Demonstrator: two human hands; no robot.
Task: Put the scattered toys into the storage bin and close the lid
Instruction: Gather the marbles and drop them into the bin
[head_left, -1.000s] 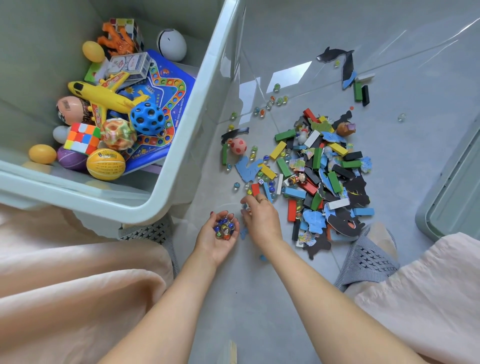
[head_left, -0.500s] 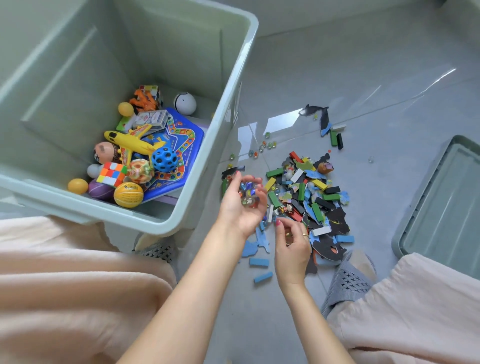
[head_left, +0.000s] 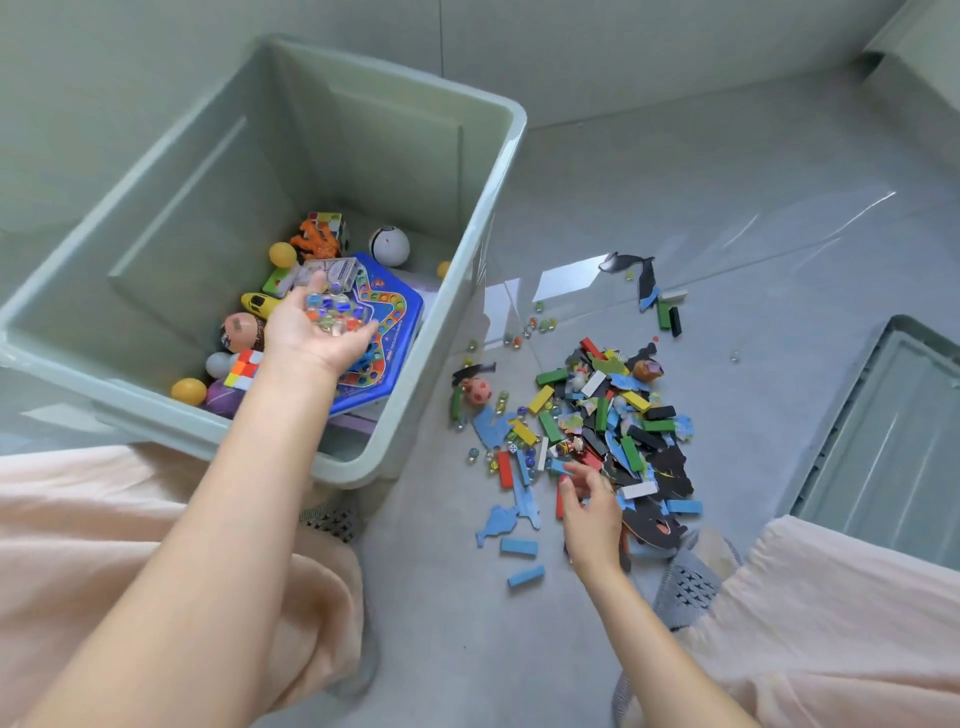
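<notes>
The pale green storage bin (head_left: 501, 208) stands open at the left with several toys inside: balls, a yellow plane, a cube puzzle and a blue board game (head_left: 397, 325). My left hand (head_left: 304, 340) hovers over the bin's inside, palm up, with a heap of glass marbles (head_left: 332, 310) lying in it. On the floor to the right lies a pile of coloured blocks and puzzle pieces (head_left: 613, 421). My right hand (head_left: 592, 514) is low at the pile's near edge, fingers relaxed, holding nothing that I can see. The bin's lid (head_left: 893, 431) lies flat at the far right.
Loose marbles (head_left: 535, 323) are scattered on the grey tile floor beside the bin wall. Two blue blocks (head_left: 519, 546) lie apart from the pile near my knees. My legs in pale pink cloth and grey slippers fill the bottom of the view.
My left hand has carried the marbles from the floor up and left, over the bin. My right hand has stayed low by the pile.
</notes>
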